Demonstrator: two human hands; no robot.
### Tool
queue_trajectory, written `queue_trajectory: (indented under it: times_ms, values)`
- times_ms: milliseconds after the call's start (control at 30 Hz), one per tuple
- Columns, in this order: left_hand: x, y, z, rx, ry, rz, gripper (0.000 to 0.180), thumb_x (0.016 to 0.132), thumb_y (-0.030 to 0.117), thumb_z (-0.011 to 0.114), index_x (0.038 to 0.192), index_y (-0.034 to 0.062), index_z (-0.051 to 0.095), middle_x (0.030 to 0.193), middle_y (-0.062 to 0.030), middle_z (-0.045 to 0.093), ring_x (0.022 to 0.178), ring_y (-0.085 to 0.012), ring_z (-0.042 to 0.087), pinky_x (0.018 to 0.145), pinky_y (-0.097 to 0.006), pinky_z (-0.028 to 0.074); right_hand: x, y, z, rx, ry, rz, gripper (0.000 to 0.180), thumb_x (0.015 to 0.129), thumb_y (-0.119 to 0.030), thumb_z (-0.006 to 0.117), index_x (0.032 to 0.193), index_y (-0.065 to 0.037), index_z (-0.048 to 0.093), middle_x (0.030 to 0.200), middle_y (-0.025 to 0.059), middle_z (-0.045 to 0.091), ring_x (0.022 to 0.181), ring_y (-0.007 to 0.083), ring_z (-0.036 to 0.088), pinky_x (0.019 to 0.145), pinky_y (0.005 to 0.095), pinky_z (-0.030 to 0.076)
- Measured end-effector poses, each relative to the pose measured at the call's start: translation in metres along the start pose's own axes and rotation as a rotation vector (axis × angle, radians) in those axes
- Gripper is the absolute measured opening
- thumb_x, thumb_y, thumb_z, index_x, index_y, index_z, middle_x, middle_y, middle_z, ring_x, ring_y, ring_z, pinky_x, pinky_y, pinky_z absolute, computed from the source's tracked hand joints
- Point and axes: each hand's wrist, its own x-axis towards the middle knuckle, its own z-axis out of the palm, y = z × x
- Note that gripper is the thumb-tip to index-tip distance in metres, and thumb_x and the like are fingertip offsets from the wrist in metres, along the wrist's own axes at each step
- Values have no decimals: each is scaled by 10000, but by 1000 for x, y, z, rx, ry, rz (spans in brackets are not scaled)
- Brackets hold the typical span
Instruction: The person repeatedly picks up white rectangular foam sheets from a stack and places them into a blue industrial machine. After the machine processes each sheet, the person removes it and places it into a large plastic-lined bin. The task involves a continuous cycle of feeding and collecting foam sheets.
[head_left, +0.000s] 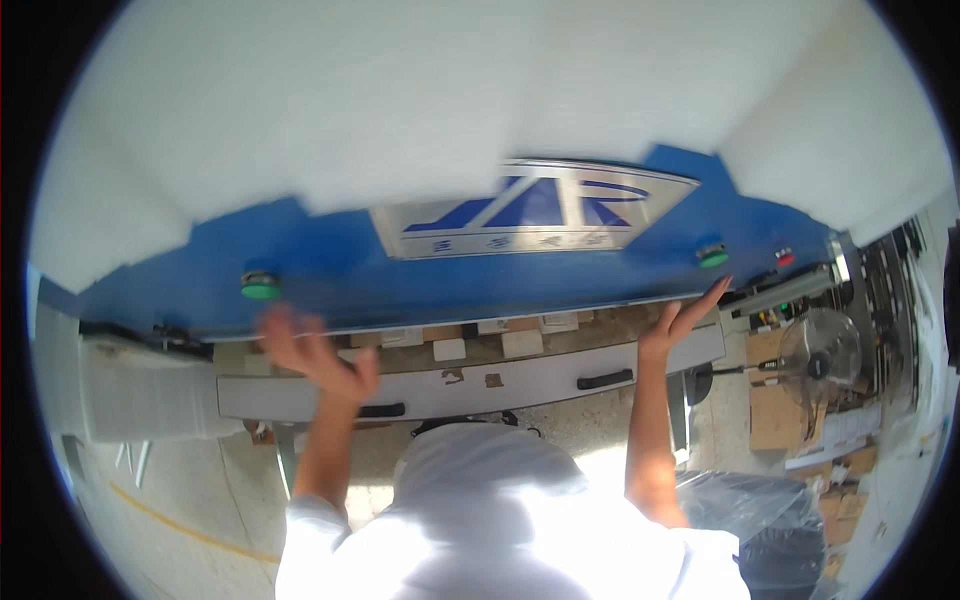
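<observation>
The left hand [310, 352], blurred and open with fingers spread, reaches up at the lower edge of the blue machine head [400, 285] left of centre. The right hand [683, 320], open and flat, touches that same edge at the right. Green buttons [260, 286] sit above each hand. Below, the grey bench [520, 385] carries small white and brown blanks [450, 349], apparently unpressed.

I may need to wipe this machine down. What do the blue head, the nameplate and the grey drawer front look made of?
Blue head: likely painted metal, an even semi-gloss coat with a sharp straight lower edge. Nameplate: looks like brushed or polished metal, silvery and reflective. Drawer front: probably painted sheet metal, flat matt grey with black handles; blur leaves this open.
</observation>
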Motion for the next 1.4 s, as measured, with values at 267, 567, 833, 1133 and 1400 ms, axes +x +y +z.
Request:
queue_trajectory:
  times_ms: [267, 567, 833, 1133, 1400]
  values:
    - [92, -25, 22, 352, 248, -89, 749, 1024, 542, 299, 1505, -32, 289, 1537, -332, 175, 1404, -482, 228, 1111, -576, 252, 83, -26, 31, -138, 253, -290, 803, 995, -592, 314, 1497, 34, 297, 1564, 326, 140, 1446, 495, 144, 1135, 617, 111]
    - [97, 22, 4, 226, 35, -142, 652, 1037, 366, 428, 1513, -39, 242, 1544, -322, 158, 1437, -498, 155, 1115, -594, 239, 23, -47, -46, 124, -198, 14, 812, 888, -302, 662, 1534, -37, 248, 1594, 259, 96, 1458, 462, 141, 1163, 559, 156]
    - [160, 219, -42, -390, -160, 272, 542, 970, 235, 565, 1421, -11, 393, 1474, -258, 360, 1414, -512, 235, 1099, -651, 242, -172, -38, -219, 76, -612, 615, 477, 902, -248, 650, 1298, 0, 551, 1401, 227, 466, 1217, 368, 531, 993, 410, 466]
    - [396, 406, 10, -155, 260, 377, 615, 929, 395, 642, 1412, 65, 452, 1438, -169, 483, 1459, -401, 237, 1145, -634, 126, -227, 0, -389, -244, -429, 740, 267, 885, -193, 649, 1087, -20, 666, 1093, 166, 667, 992, 362, 643, 852, 425, 526]
    - [423, 458, 51, 142, -34, 253, 407, 886, 441, 660, 1069, 77, 681, 1406, -178, 492, 1458, -404, 216, 1145, -654, 100, -232, -21, -426, -224, -337, 924, 291, 903, -213, 641, 1116, -16, 651, 1103, 185, 661, 1015, 380, 633, 869, 438, 515]
